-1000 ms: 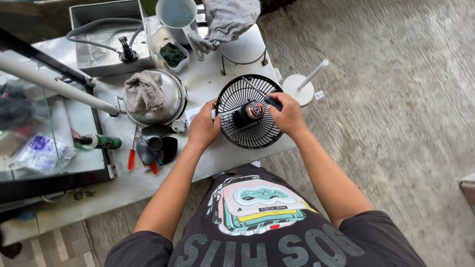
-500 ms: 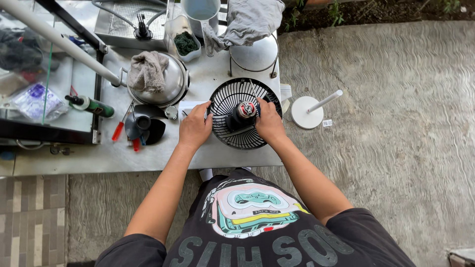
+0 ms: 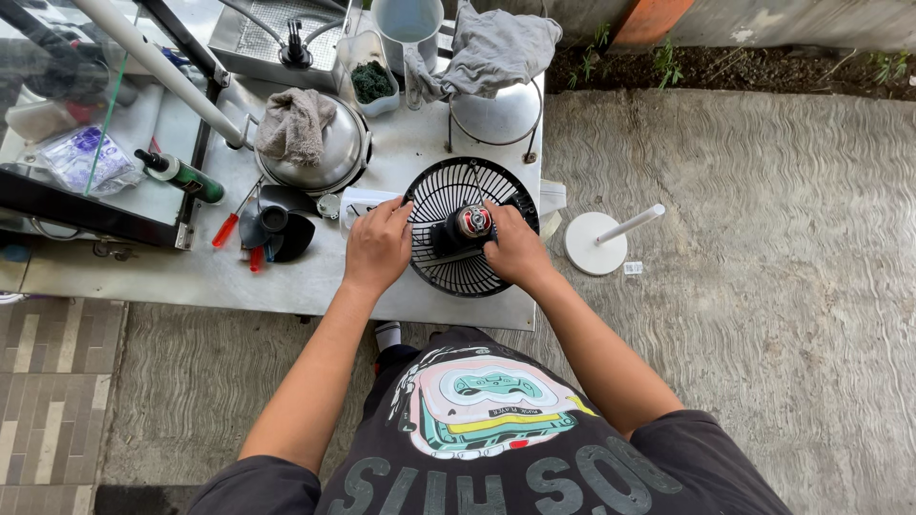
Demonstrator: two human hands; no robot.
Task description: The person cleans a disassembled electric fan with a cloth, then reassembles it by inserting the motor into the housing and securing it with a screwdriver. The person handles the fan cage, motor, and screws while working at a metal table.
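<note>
On the grey table [image 3: 286, 277], near its front edge, black fan grille [image 3: 471, 227] lies flat, motor hub [image 3: 471, 222] facing up. Left hand [image 3: 378, 246] grasps the rim; right hand [image 3: 515, 250] grasps beside the hub. Clear tub [image 3: 368, 72] behind holds dark green material

Both my bare forearms reach forward and slightly inward from the bottom of the view, elbows spread wide, wrists nearly level with each other. My left hand [image 3: 378, 246] lies palm down, fingers curled forward and bunched, knuckles up. My right hand [image 3: 516, 250] sits just beside it, also palm down, fingers bent and tucked under, thumb pointing inward. The two hands are near each other, not touching.
</note>
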